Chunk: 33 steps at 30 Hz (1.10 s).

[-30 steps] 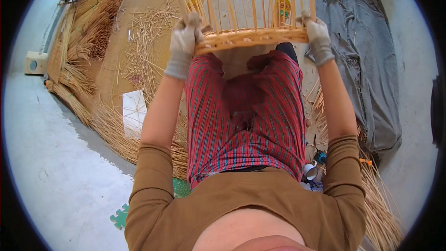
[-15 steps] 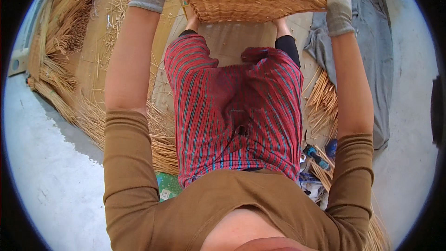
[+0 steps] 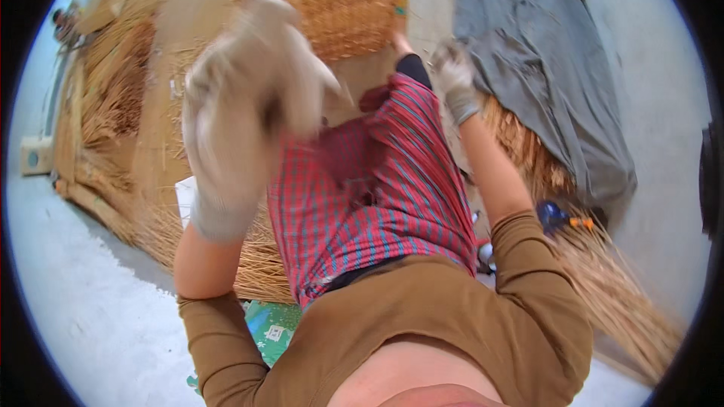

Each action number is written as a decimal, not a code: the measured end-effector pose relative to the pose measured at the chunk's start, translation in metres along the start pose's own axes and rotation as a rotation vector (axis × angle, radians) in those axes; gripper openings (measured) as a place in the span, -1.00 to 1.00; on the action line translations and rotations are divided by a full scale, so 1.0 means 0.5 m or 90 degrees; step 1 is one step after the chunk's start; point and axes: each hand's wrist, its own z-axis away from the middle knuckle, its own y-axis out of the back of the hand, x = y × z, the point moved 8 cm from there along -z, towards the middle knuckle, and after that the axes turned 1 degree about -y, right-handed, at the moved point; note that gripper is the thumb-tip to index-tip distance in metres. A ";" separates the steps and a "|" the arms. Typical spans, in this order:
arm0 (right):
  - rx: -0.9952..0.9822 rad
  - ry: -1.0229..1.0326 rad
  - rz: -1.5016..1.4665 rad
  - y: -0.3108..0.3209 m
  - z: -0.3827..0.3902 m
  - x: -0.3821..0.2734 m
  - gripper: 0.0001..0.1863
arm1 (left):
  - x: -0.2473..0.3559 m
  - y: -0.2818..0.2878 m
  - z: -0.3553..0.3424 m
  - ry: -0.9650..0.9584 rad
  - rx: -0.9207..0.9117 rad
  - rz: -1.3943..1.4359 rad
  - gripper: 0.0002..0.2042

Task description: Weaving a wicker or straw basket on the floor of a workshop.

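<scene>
A woven wicker basket (image 3: 343,0) stands at the top of the view, beyond my lap and near my feet, with neither hand on it. My left hand (image 3: 253,98), in a pale work glove, is raised close to the camera over my left thigh. Motion smears its fingers, so I cannot make out whether it holds anything. To the right of the basket my right hand (image 3: 455,74), also gloved, hovers by the edge of a grey cloth (image 3: 528,53). Its fingers are blurred too, and nothing plainly shows in them.
Bundles of brown straw-like stalks (image 3: 121,98) lie at the left, with loose canes (image 3: 260,264) beside my left hip. More stalks (image 3: 528,143) show from under the grey cloth. A blue tool (image 3: 553,216) lies near my right elbow, beside another long bundle (image 3: 618,294).
Both hands have let go of the basket's rim. My left hand has come back toward me and up; the right has dropped toward my right knee. The view has shifted, with the basket now further left.
</scene>
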 end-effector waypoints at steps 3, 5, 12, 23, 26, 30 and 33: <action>-0.052 -0.240 0.171 0.144 0.296 0.283 -0.66 | 0.005 -0.250 0.073 -0.065 -0.173 0.225 -0.58; -0.102 -0.427 0.242 0.243 0.501 0.442 -0.58 | 0.002 -0.353 0.097 -0.082 -0.264 0.290 -0.58; -0.056 -0.672 0.214 0.474 0.882 0.603 -0.67 | -0.039 -0.571 0.204 -0.062 -0.538 0.206 -0.60; -0.179 -0.356 0.212 0.312 0.669 0.542 -0.67 | -0.091 -0.649 0.255 -0.164 -0.723 -0.117 -0.62; -0.221 -0.345 0.208 0.288 0.636 0.523 -0.67 | -0.084 -0.619 0.231 -0.189 -0.743 -0.226 -0.63; -0.266 -0.368 0.228 0.286 0.628 0.529 -0.66 | -0.066 -0.581 0.184 -0.212 -0.737 -0.351 -0.64; -0.273 -0.384 0.243 0.307 0.625 0.544 -0.66 | -0.052 -0.558 0.147 -0.238 -0.729 -0.442 -0.64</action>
